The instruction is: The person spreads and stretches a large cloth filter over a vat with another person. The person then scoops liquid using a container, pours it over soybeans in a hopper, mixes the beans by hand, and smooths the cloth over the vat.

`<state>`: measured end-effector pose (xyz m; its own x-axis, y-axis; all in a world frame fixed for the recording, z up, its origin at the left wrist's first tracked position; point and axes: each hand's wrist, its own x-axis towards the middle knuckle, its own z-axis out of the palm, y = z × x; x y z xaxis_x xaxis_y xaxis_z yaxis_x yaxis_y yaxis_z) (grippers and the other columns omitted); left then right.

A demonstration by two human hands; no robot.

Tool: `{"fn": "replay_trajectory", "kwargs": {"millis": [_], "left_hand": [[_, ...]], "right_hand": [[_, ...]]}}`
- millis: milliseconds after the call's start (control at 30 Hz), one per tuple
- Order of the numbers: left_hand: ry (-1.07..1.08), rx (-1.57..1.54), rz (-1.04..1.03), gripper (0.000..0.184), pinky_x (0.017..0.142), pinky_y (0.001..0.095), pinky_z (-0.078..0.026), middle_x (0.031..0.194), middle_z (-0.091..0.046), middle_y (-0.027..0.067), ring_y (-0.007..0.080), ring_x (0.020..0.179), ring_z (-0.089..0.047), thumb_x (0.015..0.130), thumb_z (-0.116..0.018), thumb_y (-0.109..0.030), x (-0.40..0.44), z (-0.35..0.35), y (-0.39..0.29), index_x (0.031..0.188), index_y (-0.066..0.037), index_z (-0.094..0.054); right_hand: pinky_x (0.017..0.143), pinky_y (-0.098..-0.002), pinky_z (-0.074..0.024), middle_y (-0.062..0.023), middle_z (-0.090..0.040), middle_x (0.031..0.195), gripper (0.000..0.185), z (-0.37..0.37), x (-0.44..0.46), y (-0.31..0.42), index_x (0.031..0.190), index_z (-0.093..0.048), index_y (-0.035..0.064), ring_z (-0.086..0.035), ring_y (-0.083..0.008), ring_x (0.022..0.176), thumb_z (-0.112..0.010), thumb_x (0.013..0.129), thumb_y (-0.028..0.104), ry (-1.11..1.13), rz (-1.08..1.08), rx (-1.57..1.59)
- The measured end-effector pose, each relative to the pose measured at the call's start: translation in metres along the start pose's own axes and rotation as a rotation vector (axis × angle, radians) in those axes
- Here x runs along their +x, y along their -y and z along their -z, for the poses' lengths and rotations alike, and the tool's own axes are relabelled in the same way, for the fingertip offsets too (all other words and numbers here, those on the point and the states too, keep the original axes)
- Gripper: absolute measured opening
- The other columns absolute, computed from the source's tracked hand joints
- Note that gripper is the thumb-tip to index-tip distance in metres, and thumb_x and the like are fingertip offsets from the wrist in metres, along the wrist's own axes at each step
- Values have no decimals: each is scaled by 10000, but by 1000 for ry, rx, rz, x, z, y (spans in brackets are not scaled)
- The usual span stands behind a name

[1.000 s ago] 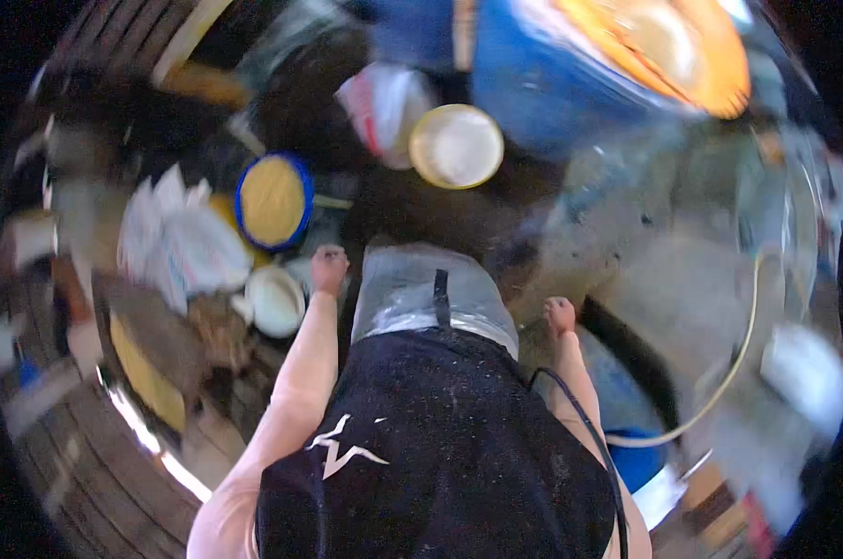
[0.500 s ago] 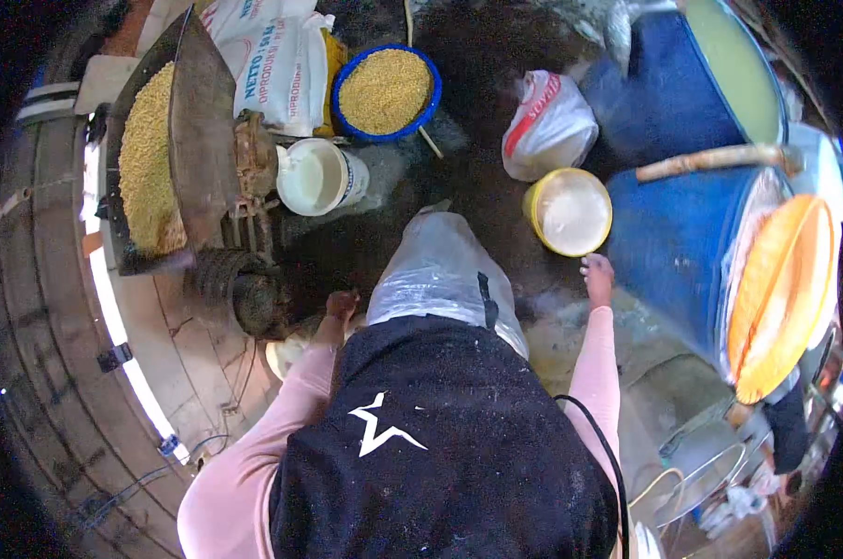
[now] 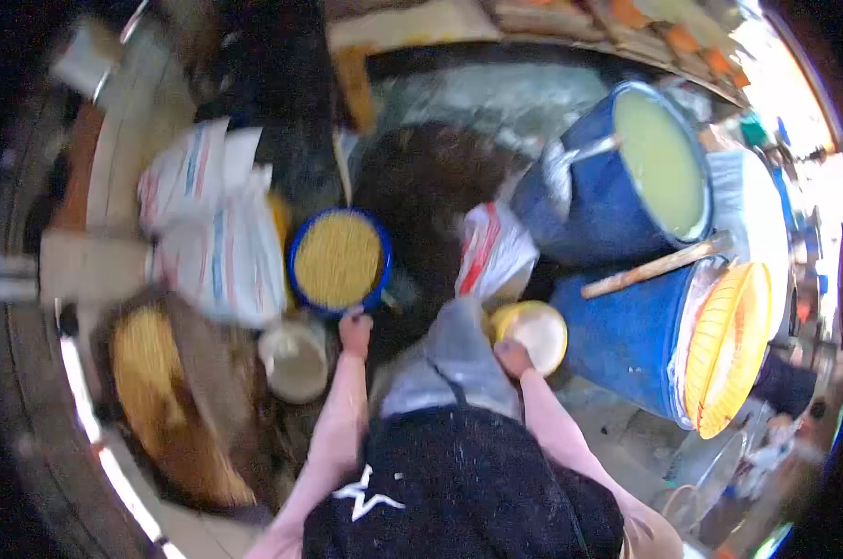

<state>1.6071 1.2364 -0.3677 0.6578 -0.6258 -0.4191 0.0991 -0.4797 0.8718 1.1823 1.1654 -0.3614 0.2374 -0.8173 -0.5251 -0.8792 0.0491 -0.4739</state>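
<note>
My left hand [image 3: 355,333] is at the near rim of a blue basin [image 3: 339,260] full of yellowish beans or grain; its fingers are blurred. My right hand [image 3: 512,357] lies at the left side of a yellow-rimmed bucket [image 3: 536,337] with whitish contents, and whether it grips the bucket is unclear. A white and red plastic bag [image 3: 496,252] lies just beyond that bucket. Left of my left hand stands a white bucket [image 3: 293,361].
Two blue drums [image 3: 617,340] [image 3: 659,163] stand at the right, one holding greenish liquid, the other bearing an orange basket [image 3: 731,349]. A wooden stick [image 3: 659,265] lies between them. White sacks [image 3: 218,247] and a grain-filled hopper [image 3: 151,373] are at the left.
The view has swung and moved forward. My left hand has come up to the blue basin from beside my apron. My right hand now overlaps the yellow-rimmed bucket's left side.
</note>
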Motion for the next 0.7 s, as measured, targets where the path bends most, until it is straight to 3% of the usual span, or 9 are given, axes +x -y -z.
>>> {"fn": "replay_trajectory", "kwargs": {"millis": [67,167,233,300,367,467,533,600,700], "left_hand": [[-20,52,-248,238,723,354,-492,924,-603,84,186,752,-577,752,-690,-109,32,-39,-28,966,-23,-633],[242,47,125,116,485,289,-451,766,-522,20,128,630,-520,836,-644,-140,82,-52,-40,881,-78,-557],[118,577,-299,295,747,431,-521,996,-682,134,288,907,-656,901,-526,-239,177,-46,124,1116,-68,-635],[445,1269,-103,537,875,410,-495,1065,-684,173,341,989,-642,879,-490,-537,183,-28,51,1151,-102,-649],[379,677,10,578,827,424,-504,961,-694,125,326,908,-651,848,-488,-611,219,-16,70,1065,-106,-665],[317,-279,569,448,744,445,-544,1106,-628,70,289,935,-637,903,-654,-331,269,-4,27,1292,-161,-513],[362,90,180,338,500,368,-457,710,-543,-8,183,630,-573,859,-564,-509,303,-31,-31,895,-176,-610],[410,-580,616,197,514,307,-468,761,-595,1,163,640,-592,865,-611,-329,348,-65,-116,915,-138,-610],[172,10,341,270,646,313,-506,1005,-667,46,172,783,-645,916,-577,-211,361,-160,-261,1156,-88,-593]], "right_hand": [[841,-479,-480,-244,-660,956,336,39,18,23,901,-670,12,-617,-417,932,-514,901,309,18,-109,36],[792,-477,-502,-224,-673,863,292,62,80,6,830,-684,28,-641,-408,854,-533,864,275,-120,-194,192],[762,-466,-511,-201,-680,854,290,83,121,10,854,-690,33,-650,-391,815,-540,834,280,-137,-190,55],[790,-479,-519,-209,-680,932,289,97,170,3,897,-697,47,-652,-377,863,-513,837,261,-63,-215,96],[822,-469,-521,-204,-679,981,297,101,227,-11,946,-696,70,-649,-380,887,-518,829,277,89,156,-444],[849,-433,-520,-188,-682,962,329,137,307,36,976,-693,86,-648,-378,897,-522,832,328,13,-77,-130],[846,-430,-514,-181,-683,950,342,209,338,119,966,-693,78,-648,-373,910,-525,848,351,77,-74,16],[836,-451,-504,-185,-683,977,330,229,388,139,982,-677,75,-646,-376,937,-546,859,352,-24,24,177],[829,-442,-507,-168,-688,991,286,274,445,199,974,-660,58,-653,-355,946,-583,866,311,-216,127,446]]}}
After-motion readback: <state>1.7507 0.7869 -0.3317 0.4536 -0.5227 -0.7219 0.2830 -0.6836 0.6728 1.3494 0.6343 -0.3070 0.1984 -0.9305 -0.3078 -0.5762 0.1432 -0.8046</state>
